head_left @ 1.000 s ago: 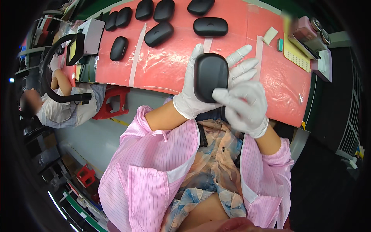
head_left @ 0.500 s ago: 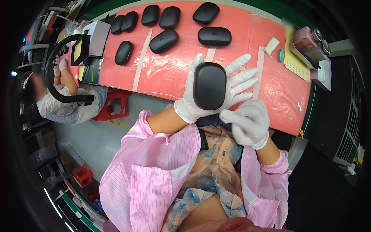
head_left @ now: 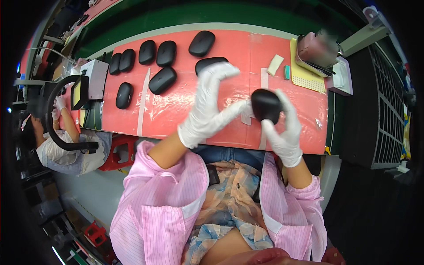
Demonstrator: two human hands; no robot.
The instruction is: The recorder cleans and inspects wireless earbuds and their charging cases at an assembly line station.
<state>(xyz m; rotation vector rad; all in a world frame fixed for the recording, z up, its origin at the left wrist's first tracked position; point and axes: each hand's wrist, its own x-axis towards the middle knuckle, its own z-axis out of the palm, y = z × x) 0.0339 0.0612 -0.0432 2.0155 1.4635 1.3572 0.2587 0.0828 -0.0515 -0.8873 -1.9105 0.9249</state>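
Note:
A black rounded case (head_left: 266,106) is tilted in my gloved right hand (head_left: 285,132), gripped between the thumb and the fingers. My left hand (head_left: 207,104), also in a white glove, is beside it with fingers and thumb spread; its thumb tip comes close to the case, and I cannot tell whether they touch. Past my left fingers lies another black case (head_left: 212,64), partly hidden by them. More such cases lie on the pink table mat (head_left: 181,119), among them one (head_left: 162,80) left of my left hand and one (head_left: 202,43) farther back.
At the back right are a white block (head_left: 275,65), a small green block (head_left: 287,72), a yellow dotted pad (head_left: 309,81) and a metal tray (head_left: 314,55) with a pink container. On the left stand a white box (head_left: 95,77) and a black bent hose (head_left: 51,110). A co-worker (head_left: 70,150) sits beyond.
The case has gone from my open left palm into my right hand, and it is now tilted. My left hand has turned sideways, apart from my right. The whole view has shifted.

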